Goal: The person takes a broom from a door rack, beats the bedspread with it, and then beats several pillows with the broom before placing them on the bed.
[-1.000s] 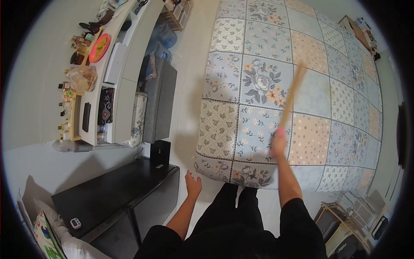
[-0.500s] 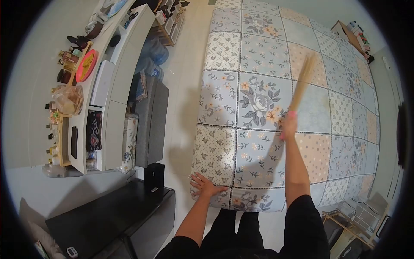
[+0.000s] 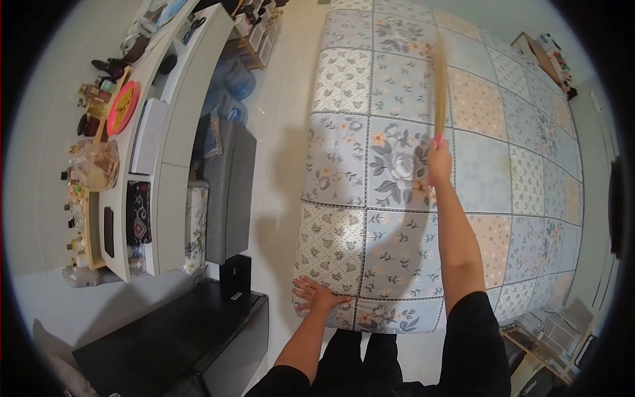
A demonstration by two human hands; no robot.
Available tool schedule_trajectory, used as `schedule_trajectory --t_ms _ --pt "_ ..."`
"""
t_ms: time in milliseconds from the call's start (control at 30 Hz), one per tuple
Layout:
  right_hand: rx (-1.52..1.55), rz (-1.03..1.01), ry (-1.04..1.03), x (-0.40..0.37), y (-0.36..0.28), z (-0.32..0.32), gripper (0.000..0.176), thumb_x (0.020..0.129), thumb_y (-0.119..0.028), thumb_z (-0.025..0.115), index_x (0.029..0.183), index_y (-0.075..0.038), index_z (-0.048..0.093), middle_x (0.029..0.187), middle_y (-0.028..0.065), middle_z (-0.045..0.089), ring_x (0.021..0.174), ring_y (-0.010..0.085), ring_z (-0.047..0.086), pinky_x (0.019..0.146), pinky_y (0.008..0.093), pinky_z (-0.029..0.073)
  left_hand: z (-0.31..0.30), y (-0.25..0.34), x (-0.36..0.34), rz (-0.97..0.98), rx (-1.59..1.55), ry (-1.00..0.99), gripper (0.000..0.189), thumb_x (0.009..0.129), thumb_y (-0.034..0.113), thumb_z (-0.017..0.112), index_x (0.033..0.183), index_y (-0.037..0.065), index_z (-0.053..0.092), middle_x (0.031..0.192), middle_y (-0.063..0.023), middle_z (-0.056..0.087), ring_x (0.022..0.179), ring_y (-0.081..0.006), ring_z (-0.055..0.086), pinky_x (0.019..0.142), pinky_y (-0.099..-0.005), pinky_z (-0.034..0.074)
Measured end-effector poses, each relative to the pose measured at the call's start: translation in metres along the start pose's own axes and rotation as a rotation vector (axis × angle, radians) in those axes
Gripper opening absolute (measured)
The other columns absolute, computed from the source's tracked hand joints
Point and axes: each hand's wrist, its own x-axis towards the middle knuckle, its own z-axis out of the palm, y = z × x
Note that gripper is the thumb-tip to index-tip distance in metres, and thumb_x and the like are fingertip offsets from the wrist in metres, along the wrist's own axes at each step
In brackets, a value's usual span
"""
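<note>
A bed with a patchwork floral cover fills the middle of the view. My right hand is wrapped round the pink handle of a straw brush, out over the bed. The brush's bristles point away from me and are slightly blurred, near the upper middle of the cover. Flat on the near left corner of the bed lies my left hand, its fingers spread and nothing in it.
Along the left stands a white shelf unit holding bottles and a pink plate. A grey box and a black table are left of the bed. A wooden rack stands at the lower right.
My right hand and the brush have moved farther forward, and the bristles have swung to the left. My left hand stays on the bed corner.
</note>
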Motion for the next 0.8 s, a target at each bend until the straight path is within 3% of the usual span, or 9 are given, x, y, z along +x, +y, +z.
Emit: schedule_trajectory --t_ms 267,433,467,533,600,667,700,733,800 --pt "-0.014 -0.378 -0.782 -0.214 -0.049 0.062 0.031 0.100 -0.035 0.043 0.112 -0.009 0.057 0.096 0.0238 0.065 0.088 0.0450 0.061 0.079 0.0484 0.049 0.004 -0.001 0.008 -0.025 0.005 0.019 0.170 0.042 0.063 0.090 0.142 -0.001 -0.032 0.152 -0.0231 -0.032 0.142 -0.0457 -0.023 0.103 -0.0764 0.013" --pt "-0.232 -0.506 -0.121 -0.184 0.133 -0.022 0.041 0.101 -0.031 0.044 0.129 -0.003 0.055 0.129 0.0197 0.054 0.115 0.0324 0.055 0.097 0.0403 0.043 0.004 -0.001 0.006 -0.026 0.003 0.030 0.170 0.043 0.063 0.090 0.142 -0.001 -0.032 0.152 -0.0236 -0.031 0.142 -0.0452 -0.023 0.102 -0.0773 0.013" --pt "0.050 0.097 -0.085 -0.183 0.147 -0.064 0.042 0.100 -0.034 0.045 0.123 -0.001 0.056 0.112 0.0202 0.062 0.103 0.0296 0.061 0.088 0.0404 0.047 0.002 0.000 0.006 -0.023 0.006 0.025 0.169 0.043 0.063 0.090 0.142 -0.001 -0.032 0.152 -0.0237 -0.031 0.142 -0.0449 -0.023 0.102 -0.0775 0.013" --pt "0.145 0.130 0.107 -0.216 0.176 -0.124 0.041 0.101 -0.039 0.043 0.101 -0.002 0.060 0.095 0.0139 0.064 0.087 0.0216 0.062 0.076 0.0383 0.048 0.003 0.001 0.006 -0.006 0.019 0.021 0.169 0.044 0.063 0.090 0.142 -0.001 -0.031 0.152 -0.0238 -0.031 0.142 -0.0447 -0.022 0.101 -0.0777 0.014" --pt "0.036 0.448 -0.231 -0.287 0.217 -0.130 0.044 0.102 -0.041 0.041 0.095 -0.002 0.059 0.086 0.0153 0.064 0.078 0.0252 0.063 0.067 0.0420 0.048 0.004 0.000 0.008 -0.017 0.025 0.033 0.169 0.043 0.062 0.090 0.142 -0.001 -0.033 0.152 -0.0232 -0.033 0.142 -0.0442 -0.023 0.101 -0.0783 0.013" --pt "-0.101 -0.217 -0.351 -0.392 0.238 -0.090 0.038 0.100 -0.034 0.041 0.109 -0.002 0.060 0.095 0.0258 0.064 0.087 0.0408 0.063 0.074 0.0526 0.049 -0.004 0.010 -0.001 0.009 0.013 0.082 0.162 0.047 0.062 0.089 0.145 -0.001 -0.024 0.154 -0.0245 -0.024 0.144 -0.0434 -0.016 0.104 -0.0743 0.014" --pt "-0.335 0.063 -0.805 -0.424 0.193 -0.091 0.032 0.098 -0.027 0.044 0.114 -0.002 0.057 0.098 0.0262 0.064 0.091 0.0412 0.062 0.080 0.0507 0.049 0.002 0.000 -0.012 0.025 0.006 0.127 0.156 0.050 0.062 0.088 0.149 -0.001 -0.015 0.157 -0.0257 -0.015 0.146 -0.0427 -0.009 0.108 -0.0702 0.016" --pt "0.055 -0.187 -0.681 -0.450 0.174 -0.093 0.028 0.096 -0.027 0.047 0.108 -0.004 0.058 0.098 0.0243 0.065 0.086 0.0434 0.062 0.079 0.0508 0.049 0.019 -0.026 -0.008 0.046 0.068 0.096 0.156 0.050 0.062 0.088 0.149 -0.001 -0.015 0.157 -0.0257 -0.015 0.146 -0.0427 -0.009 0.108 -0.0702 0.016" --pt "-0.042 -0.024 -0.930 -0.449 0.150 -0.097 0.022 0.091 -0.024 0.055 0.106 -0.009 0.059 0.099 0.0179 0.066 0.088 0.0396 0.064 0.075 0.0513 0.049 0.044 -0.081 0.028 0.617 -0.127 0.467 0.134 0.061 0.058 0.084 0.149 -0.005 0.005 0.155 -0.0284 0.005 0.144 -0.0395 0.010 0.109 -0.0602 0.024"
